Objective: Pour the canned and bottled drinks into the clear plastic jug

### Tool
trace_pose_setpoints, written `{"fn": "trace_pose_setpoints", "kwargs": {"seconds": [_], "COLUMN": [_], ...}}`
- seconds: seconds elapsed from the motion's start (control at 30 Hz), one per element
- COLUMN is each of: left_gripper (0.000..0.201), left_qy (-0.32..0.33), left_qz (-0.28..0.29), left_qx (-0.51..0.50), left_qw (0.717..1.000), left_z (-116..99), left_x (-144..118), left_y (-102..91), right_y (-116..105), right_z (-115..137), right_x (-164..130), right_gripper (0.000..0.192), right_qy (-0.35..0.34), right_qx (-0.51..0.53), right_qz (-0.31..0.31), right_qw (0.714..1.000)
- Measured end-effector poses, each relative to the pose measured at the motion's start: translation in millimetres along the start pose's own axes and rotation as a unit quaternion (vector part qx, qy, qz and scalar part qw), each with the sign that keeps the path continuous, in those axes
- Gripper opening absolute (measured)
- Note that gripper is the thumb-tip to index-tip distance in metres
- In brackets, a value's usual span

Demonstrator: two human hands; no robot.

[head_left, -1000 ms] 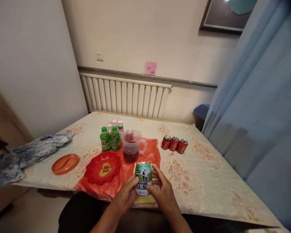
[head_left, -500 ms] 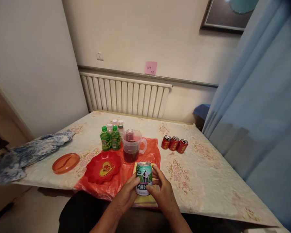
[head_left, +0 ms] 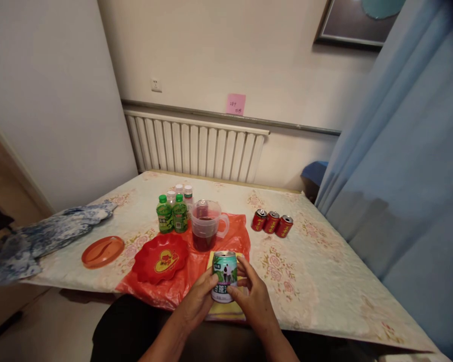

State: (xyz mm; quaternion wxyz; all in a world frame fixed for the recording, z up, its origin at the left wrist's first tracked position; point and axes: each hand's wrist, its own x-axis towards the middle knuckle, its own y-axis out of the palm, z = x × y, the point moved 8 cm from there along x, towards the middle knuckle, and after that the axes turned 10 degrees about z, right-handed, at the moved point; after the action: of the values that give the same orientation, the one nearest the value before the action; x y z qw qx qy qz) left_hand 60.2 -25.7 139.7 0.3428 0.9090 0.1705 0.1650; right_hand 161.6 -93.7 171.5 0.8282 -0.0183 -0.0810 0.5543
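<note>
Only the view has shifted slightly since the earlier frame. Reaching over the near edge of the floral-covered table, the left hand cups one side of a green-and-white cylindrical metal can, thumb on its front, other fingers mostly hidden. The right hand clasps the opposite side, thumb against the label, fingers curved and slightly spread. The can is upright near that edge's middle, over a yellow cloth; contact beneath cannot be told. Farther back stands a translucent plastic jug.
</note>
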Motion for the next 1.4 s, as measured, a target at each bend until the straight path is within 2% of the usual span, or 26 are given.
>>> {"fn": "trace_pose_setpoints", "kwargs": {"seconds": [0.4,0.7,1.4], "left_gripper": [0.048,0.034,0.032], "left_qy": [-0.002,-0.005,-0.001], "left_qz": [-0.026,-0.020,0.007], "left_qx": [0.008,-0.005,-0.016], "left_qw": [1.000,1.000,1.000], "left_z": [1.7,3.3,-3.9], "left_x": [-0.4,-1.5,-3.9], "left_y": [-7.7,-13.9,-3.4], "right_y": [-1.5,-2.1,1.2], "right_z": [-5.2,-7.4,-10.4], "right_x": [1.6,0.4,-2.1], "right_gripper": [0.073,0.073,0.072], "right_qy": [-0.007,-0.010,-0.037], "right_qx": [-0.002,-0.034,-0.111], "right_qz": [-0.007,-0.019,-0.033], "right_qw": [1.000,0.999,0.993]}}
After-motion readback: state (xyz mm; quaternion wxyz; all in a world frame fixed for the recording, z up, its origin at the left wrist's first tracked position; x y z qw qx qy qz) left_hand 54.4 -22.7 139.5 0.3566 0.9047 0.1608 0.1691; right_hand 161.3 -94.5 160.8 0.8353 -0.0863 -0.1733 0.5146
